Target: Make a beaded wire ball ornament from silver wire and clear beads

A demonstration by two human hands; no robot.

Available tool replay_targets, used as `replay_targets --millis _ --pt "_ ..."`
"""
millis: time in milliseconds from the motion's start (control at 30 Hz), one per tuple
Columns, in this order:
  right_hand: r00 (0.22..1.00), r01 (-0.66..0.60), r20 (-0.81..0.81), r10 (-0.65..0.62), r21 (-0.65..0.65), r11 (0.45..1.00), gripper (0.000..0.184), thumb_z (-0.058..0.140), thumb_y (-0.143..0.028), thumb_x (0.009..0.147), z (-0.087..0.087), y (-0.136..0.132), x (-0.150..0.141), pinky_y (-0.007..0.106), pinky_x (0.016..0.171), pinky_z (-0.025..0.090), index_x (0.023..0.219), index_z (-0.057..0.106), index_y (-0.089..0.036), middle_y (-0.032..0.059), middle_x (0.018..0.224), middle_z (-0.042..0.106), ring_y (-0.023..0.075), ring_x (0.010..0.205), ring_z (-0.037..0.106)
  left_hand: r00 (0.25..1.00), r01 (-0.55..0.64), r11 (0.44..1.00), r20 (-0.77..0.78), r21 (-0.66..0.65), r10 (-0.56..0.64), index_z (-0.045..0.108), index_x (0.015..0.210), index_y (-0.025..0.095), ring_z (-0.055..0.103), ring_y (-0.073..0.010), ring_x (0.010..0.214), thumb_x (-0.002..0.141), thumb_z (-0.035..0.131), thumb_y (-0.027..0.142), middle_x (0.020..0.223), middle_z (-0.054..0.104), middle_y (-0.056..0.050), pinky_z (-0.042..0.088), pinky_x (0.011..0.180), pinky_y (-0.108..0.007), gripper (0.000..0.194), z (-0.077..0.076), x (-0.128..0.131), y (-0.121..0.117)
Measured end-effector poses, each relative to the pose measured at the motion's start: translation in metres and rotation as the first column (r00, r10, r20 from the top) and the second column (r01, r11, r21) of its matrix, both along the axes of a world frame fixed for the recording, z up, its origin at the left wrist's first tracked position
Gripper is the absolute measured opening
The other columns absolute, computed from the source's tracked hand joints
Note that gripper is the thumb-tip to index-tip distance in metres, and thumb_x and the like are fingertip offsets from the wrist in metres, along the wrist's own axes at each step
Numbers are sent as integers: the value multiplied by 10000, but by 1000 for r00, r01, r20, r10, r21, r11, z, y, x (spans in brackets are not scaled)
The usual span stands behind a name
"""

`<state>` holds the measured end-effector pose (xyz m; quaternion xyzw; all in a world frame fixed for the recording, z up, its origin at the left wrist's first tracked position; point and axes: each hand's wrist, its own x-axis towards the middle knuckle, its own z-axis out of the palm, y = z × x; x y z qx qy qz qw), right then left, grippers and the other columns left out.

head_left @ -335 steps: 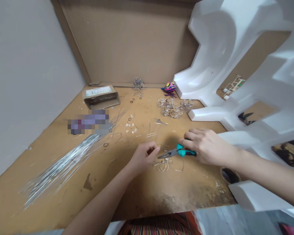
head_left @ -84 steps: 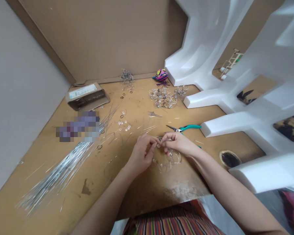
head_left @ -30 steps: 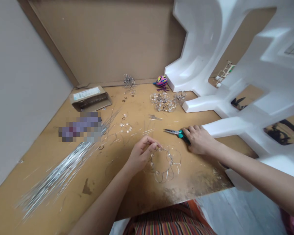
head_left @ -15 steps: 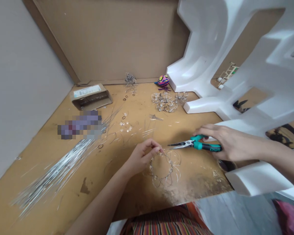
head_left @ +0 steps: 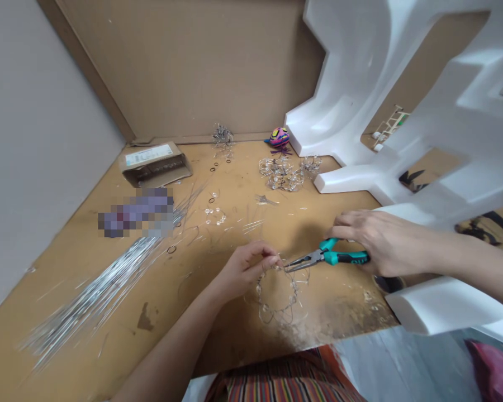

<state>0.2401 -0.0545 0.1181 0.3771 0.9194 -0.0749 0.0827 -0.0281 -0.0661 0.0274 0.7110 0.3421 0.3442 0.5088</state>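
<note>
Between the fingertips of my left hand (head_left: 251, 268) is the upper edge of a beaded wire ring (head_left: 294, 287). Clear beads sit around this ring, and loops of thin wire stick out from it. My right hand (head_left: 371, 240) is closed around the handles of long-nose pliers (head_left: 324, 255) with teal and black grips. The plier jaws are slightly parted, and their tips are at the ring's top edge, close to my left fingertips. Whether they grip the wire, I cannot tell.
A bundle of straight wires (head_left: 104, 290) lies on the left, near an open cardboard box (head_left: 157, 167). Loose clear beads (head_left: 215, 216) lie mid-table. Several beaded wire pieces (head_left: 281, 174) and a colourful ball-shaped object (head_left: 279, 137) are farther back. White moulded panels (head_left: 347, 181) border the right.
My right hand has brought the pliers left and slightly down, so their tips now reach the ring beside my left fingers. The jaws' gap looks a little different. My left hand has barely moved.
</note>
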Motion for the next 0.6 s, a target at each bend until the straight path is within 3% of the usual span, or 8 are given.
replay_targets --millis 300,600 --pt "998 30 -57 -37 -125 992 438 504 -121 564 -1 0 0 305 628 388 972 583 -261 23 823 602 212 721 574 999 41 999 21 -5 -41 633 795 175 603 -159 778 850 487 295 793 662 -49 450 750 -279 197 -1 -1 0" --pt "996 92 -2 -93 -139 986 223 527 -148 564 1 -4 -3 276 491 313 756 580 -250 -8 632 584 169 537 533 998 47 999 30 -4 -46 628 787 164 606 -159 772 841 496 270 785 658 -52 455 749 -284 178 -3 2 -1"
